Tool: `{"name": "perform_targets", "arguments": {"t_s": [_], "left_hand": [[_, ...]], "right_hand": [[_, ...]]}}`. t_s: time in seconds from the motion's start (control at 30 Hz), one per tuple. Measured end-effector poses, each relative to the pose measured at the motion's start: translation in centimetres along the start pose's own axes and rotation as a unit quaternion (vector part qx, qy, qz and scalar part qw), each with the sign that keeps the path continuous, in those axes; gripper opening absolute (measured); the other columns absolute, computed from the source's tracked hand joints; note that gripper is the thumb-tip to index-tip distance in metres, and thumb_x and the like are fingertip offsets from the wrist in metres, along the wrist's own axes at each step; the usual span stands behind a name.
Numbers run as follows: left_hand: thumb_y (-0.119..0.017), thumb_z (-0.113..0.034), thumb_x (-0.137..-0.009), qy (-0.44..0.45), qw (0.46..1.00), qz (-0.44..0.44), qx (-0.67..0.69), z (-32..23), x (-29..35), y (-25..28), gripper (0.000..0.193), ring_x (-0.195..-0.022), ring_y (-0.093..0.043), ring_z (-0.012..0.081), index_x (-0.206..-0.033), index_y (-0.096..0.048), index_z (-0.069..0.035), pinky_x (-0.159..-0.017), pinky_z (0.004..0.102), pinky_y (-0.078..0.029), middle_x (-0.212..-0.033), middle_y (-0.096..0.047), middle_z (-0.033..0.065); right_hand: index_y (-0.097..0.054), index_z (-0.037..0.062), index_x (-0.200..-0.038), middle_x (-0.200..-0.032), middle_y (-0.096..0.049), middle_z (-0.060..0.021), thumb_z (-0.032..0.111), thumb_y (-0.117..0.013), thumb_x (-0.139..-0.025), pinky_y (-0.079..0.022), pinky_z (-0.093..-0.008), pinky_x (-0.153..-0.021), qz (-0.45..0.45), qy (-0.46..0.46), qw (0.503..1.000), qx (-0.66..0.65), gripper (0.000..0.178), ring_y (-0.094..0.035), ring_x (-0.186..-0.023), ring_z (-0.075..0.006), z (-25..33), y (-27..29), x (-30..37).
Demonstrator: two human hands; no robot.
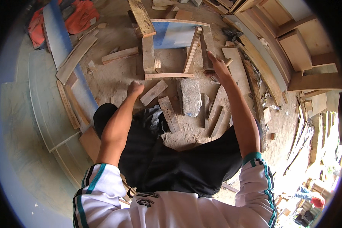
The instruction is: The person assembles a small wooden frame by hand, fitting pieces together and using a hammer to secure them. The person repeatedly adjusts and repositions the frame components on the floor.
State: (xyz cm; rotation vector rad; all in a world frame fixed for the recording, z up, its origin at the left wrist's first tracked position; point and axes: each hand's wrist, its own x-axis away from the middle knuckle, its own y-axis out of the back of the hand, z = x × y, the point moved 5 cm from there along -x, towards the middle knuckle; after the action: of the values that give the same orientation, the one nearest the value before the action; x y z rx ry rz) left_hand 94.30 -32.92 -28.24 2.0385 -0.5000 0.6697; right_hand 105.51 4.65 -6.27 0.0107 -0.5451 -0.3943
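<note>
Working beside the wooden frame (167, 76) | our right hand (217, 68) grips a wooden handle (228, 61) | our left hand (135, 88) looks closed, contents unclear | brace the frame firmly

Woodworking workshop, dusty floor (112, 84), scattered offcuts (154, 92), wooden frame (148, 57), unpainted cabinetry (295, 50)

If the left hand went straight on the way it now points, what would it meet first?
Likely the wooden frame, at its near left corner; depth is unclear, so the left hand might pass above it.
</note>
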Motion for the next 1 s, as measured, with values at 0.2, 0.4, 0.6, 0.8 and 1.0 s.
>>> {"name": "perform_targets", "arguments": {"t_s": [0.2, 0.4, 0.6, 0.8, 1.0], "left_hand": [[-0.075, -0.046, -0.072, -0.154, 0.965, 0.026, -0.209, -0.1, 6.8, -2.9, 0.084, -0.124, -0.05, 0.0395, -0.136, -0.045, 0.0, -0.102, 0.045, -0.043, -0.134, -0.051, 0.0253], [-0.077, -0.035, -0.074, -0.179, 0.952, -0.001, -0.247, 0.9, 5.3, -4.0, 0.088, -0.131, -0.042, 0.0399, -0.144, -0.034, -0.004, -0.106, 0.0462, -0.04, -0.143, -0.041, 0.0242], [-0.07, -0.032, -0.08, -0.287, 0.935, -0.131, -0.162, 1.3, 4.3, -2.0, 0.065, -0.126, -0.047, 0.0365, -0.135, -0.045, -0.009, -0.101, 0.0454, -0.044, -0.137, -0.048, 0.0174], [-0.061, -0.032, -0.083, -0.245, 0.944, -0.202, -0.085, -2.0, 2.6, 5.0, 0.024, -0.091, -0.064, 0.0369, -0.095, -0.061, -0.011, -0.078, 0.05, -0.051, -0.093, -0.066, 0.0161], [-0.069, -0.023, -0.08, -0.104, 0.937, -0.209, -0.26, -1.6, -8.2, 13.0, 0.086, -0.143, -0.026, 0.0342, -0.152, -0.023, -0.019, -0.111, 0.0502, -0.033, -0.159, -0.017, 0.0127]], "right_hand": [[-0.06, -0.0066, -0.101, -0.073, -0.059, -0.01, 0.057, -0.058, -0.09, -0.051, -0.0307, -0.046, -0.016, 0.022, 0.999, 0.022, 0.064, -0.062, -0.053, -0.0202, 2.0, -2.3, 1.2], [-0.06, -0.0075, -0.1, -0.075, -0.061, -0.0116, 0.058, -0.058, -0.09, -0.052, -0.0296, -0.046, -0.002, 0.083, 0.995, 0.06, 0.067, -0.062, -0.053, -0.0196, 5.9, -4.9, 3.5], [-0.061, -0.0065, -0.099, -0.074, -0.062, -0.0117, 0.061, -0.06, -0.087, -0.053, -0.0278, -0.046, -0.021, 0.094, 0.992, 0.077, 0.069, -0.063, -0.054, -0.0183, 7.0, -5.9, 3.5], [-0.062, -0.0017, -0.095, -0.071, -0.06, -0.0075, 0.061, -0.062, -0.086, -0.051, -0.0285, -0.045, -0.073, 0.054, 0.994, 0.064, 0.063, -0.06, -0.053, -0.0176, 6.3, -2.1, 1.5], [-0.063, -0.0018, -0.093, -0.07, -0.061, -0.0103, 0.06, -0.06, -0.086, -0.049, -0.0287, -0.041, -0.063, 0.008, 0.997, 0.046, 0.062, -0.059, -0.047, -0.0191, 4.9, -0.5, -1.3]]}}
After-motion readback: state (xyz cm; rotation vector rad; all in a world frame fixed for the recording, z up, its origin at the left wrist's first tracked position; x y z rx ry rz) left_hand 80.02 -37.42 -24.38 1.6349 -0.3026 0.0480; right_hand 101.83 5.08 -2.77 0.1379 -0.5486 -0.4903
